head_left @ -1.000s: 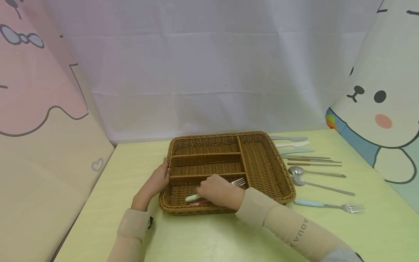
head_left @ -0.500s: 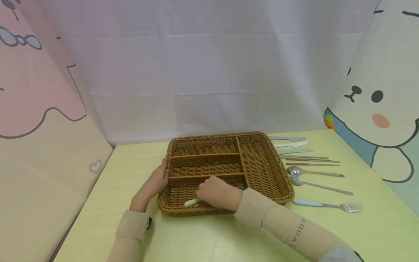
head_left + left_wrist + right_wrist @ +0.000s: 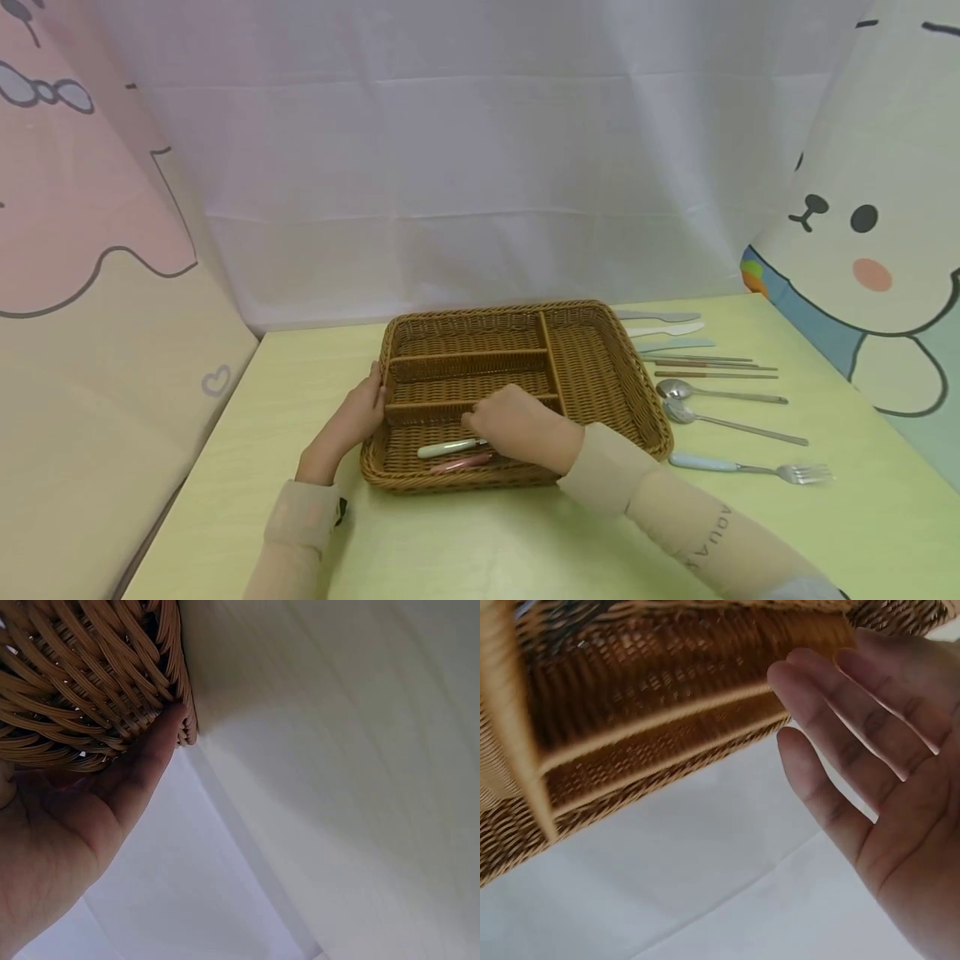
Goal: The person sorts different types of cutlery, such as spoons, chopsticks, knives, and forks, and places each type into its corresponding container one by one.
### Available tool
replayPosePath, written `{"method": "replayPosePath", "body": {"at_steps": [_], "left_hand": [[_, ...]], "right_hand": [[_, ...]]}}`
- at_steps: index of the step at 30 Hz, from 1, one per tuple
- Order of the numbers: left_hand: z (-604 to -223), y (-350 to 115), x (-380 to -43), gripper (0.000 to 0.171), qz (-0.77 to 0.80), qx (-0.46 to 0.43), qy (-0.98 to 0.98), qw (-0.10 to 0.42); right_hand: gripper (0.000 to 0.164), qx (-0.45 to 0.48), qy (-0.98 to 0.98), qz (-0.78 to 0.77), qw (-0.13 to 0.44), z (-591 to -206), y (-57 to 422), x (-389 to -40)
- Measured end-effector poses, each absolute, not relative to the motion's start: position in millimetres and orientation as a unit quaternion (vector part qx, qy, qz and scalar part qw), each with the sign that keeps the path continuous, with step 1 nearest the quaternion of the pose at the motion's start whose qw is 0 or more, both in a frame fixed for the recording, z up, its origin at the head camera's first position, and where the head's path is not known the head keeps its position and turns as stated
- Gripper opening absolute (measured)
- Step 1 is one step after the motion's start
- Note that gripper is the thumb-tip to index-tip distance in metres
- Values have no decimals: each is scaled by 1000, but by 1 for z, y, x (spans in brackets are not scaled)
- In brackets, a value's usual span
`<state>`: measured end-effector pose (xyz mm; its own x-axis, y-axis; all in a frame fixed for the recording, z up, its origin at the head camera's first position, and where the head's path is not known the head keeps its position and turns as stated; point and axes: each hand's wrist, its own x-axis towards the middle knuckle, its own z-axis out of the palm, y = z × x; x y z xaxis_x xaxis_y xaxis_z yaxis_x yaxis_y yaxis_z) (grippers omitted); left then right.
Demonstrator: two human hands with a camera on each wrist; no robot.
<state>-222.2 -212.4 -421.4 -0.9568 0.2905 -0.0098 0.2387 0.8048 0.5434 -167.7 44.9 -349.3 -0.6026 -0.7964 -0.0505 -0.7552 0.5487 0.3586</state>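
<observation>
A brown woven cutlery basket [image 3: 611, 383] with divided compartments stands on the table. My left hand [image 3: 358, 415] rests against its left outer wall; in the left wrist view its fingers [image 3: 146, 769] lie fairly straight along the weave. Over the front compartment is my right hand [image 3: 521, 429], fingers extended and nothing held, as the right wrist view shows. Below it, in that compartment, lie a fork with a pale green handle [image 3: 446, 448] and a piece of cutlery with a pink handle [image 3: 461, 463]. The right hand hides their metal ends.
Right of the basket lie several table knives [image 3: 671, 330], several chopsticks [image 3: 712, 364], two spoons [image 3: 677, 389] and a fork with a light blue handle [image 3: 705, 462]. A white cloth [image 3: 450, 167] hangs behind the table [image 3: 420, 550].
The right hand gripped the green-handled fork earlier and has let it go in the front compartment. It has since lifted slightly and moved right. The left hand has stayed at the basket.
</observation>
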Motion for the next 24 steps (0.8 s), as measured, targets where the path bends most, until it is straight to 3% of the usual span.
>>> {"method": "replayPosePath", "body": {"at_steps": [8,12,20,24], "left_hand": [[-419,-212,-221,54,280,140,949,38],[-421,-213,-221,54,274,144,950,33],[-422,-213,-223,54,269,150,951,26],[-423,-212,-222,54,269,149,951,25]], "right_hand": [[13,421,-894,-125,88,-349,73,-176],[2,412,-900,-94,103,-349,87,-180],[9,358,-927,-75,86,-344,117,-181],[12,343,-932,-57,106,-344,136,-182]]}}
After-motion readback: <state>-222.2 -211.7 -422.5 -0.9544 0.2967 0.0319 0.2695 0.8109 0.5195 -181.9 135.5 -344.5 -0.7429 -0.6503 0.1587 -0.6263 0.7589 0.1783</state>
